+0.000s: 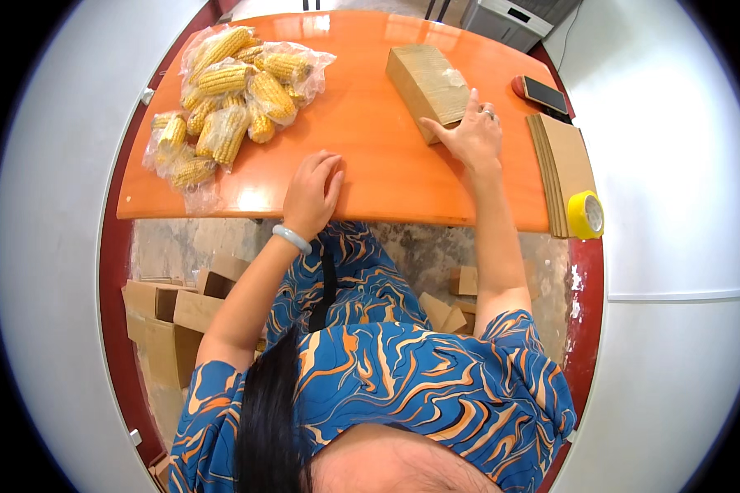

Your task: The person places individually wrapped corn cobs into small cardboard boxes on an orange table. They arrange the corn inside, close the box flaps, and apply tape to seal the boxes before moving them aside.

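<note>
My left hand rests near the front edge of the orange table, fingers loosely curled and nothing visible in it. At the right, my right hand lies with thumb and fingers spread at the near end of a closed cardboard box. The box has a bit of clear tape on its top. Whether the fingers grip it or just touch it, I cannot tell. Corn cobs in clear plastic bags lie piled at the table's left, beyond my left hand.
A stack of flat cardboard lies along the right edge, with a yellow tape roll at its near end. Behind it is a smartphone beside a red object. Cardboard boxes stand on the floor at left, more cardboard at right.
</note>
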A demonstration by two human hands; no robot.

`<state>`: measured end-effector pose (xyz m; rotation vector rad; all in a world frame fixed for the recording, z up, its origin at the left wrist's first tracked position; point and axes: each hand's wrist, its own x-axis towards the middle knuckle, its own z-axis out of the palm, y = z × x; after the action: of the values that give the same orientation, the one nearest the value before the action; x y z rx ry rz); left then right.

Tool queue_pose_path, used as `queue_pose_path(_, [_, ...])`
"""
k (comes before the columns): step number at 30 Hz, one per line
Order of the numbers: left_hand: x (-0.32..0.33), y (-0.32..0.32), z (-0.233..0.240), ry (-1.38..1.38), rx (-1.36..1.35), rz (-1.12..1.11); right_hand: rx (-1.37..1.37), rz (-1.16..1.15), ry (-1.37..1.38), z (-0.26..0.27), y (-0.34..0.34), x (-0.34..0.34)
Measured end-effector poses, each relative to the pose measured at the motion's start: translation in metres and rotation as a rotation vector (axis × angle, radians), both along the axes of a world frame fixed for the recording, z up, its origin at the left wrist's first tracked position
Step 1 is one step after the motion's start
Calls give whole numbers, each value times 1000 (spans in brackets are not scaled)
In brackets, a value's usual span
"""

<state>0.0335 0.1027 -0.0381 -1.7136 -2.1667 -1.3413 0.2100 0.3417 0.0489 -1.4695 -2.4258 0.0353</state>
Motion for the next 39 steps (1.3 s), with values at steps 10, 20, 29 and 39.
queue_pose_path(10, [3, 0, 3, 3, -28, 12, -20, 312, -51, 2, 51, -18])
queue_pose_path(20, [6, 0, 6, 55, -58, -4, -75, 240, 6, -7, 60, -12])
queue_pose_path(29, [6, 1, 13, 54, -106, -2, -73, 56, 45, -8, 147, -69])
queue_pose_path(39, [8, 3, 20, 27, -140, -16, -14, -104, -34, -16, 243, -145])
